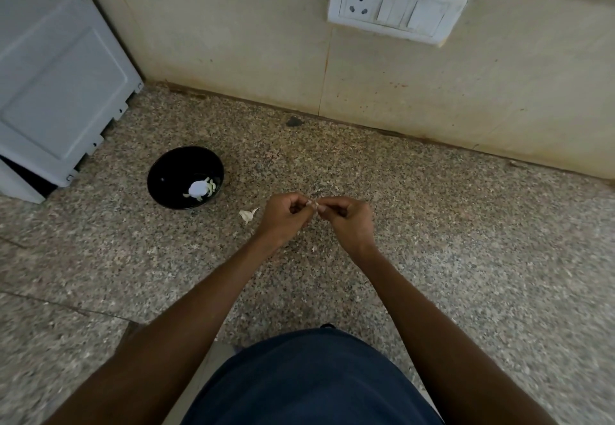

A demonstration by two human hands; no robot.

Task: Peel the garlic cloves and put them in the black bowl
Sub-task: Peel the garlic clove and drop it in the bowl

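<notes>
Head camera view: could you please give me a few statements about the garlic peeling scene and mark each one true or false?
1. Both hands, left hand and right hand, pinch one garlic clove between them. True.
2. The black bowl is empty. False: pale peeled cloves lie in it.
3. The bowl sits to the person's left of the hands. True.
4. A piece of garlic lies on the counter between bowl and hands. True.
5. The wall socket has a plug in it. False: nothing is plugged in.
</notes>
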